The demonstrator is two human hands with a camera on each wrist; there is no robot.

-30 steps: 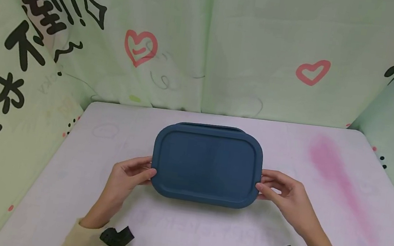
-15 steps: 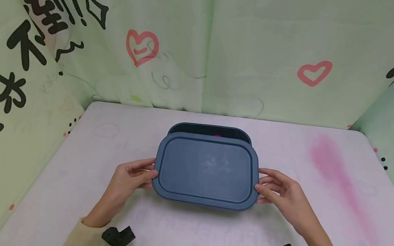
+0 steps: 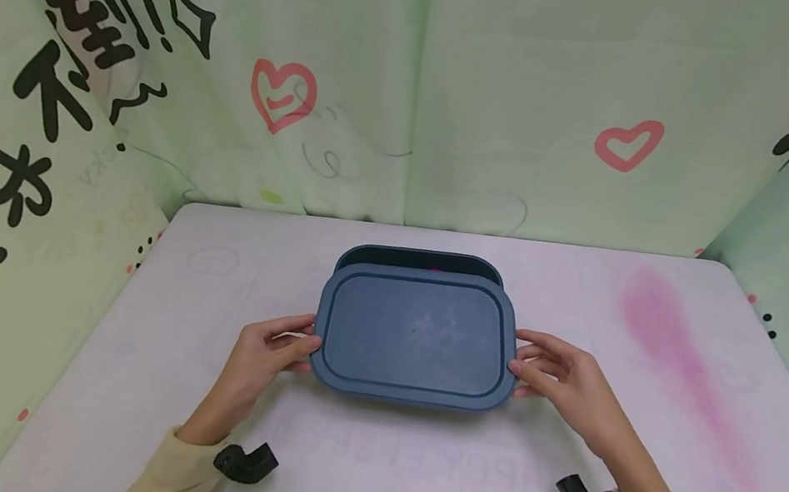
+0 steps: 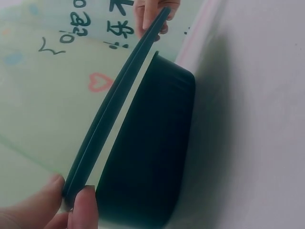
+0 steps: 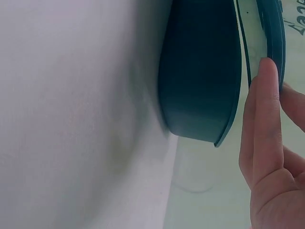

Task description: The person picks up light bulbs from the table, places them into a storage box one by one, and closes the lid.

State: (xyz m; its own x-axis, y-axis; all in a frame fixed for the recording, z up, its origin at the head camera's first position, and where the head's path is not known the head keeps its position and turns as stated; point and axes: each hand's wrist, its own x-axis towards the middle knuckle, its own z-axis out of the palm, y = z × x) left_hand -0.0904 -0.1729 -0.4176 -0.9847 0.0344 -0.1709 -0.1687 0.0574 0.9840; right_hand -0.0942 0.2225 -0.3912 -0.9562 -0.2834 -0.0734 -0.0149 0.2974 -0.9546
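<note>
A dark blue rounded rectangular lid [image 3: 416, 335] is held between both hands over a matching blue box [image 3: 378, 255]. My left hand [image 3: 263, 352] pinches the lid's left end, thumb on top and fingers beneath. At the opposite end, my right hand [image 3: 570, 382] pinches the lid the same way. From the left wrist view, a gap separates the lid [image 4: 116, 112] from the box [image 4: 147, 138], which stands on the table. Only the box's back rim shows past the lid in the head view. A small pink bit [image 3: 436, 269] is visible inside; the remaining contents are hidden.
A whitish-pink table [image 3: 408, 475] with a pink smear [image 3: 670, 335] on its right side carries the box. Behind it hangs a pale green cloth [image 3: 493, 83] with hearts and black lettering, which also closes in the left and right sides.
The lid has shifted toward me and tilted, uncovering the box's back rim and a pink bit inside. Since half a second ago, hands and lid have moved slightly away from me.
</note>
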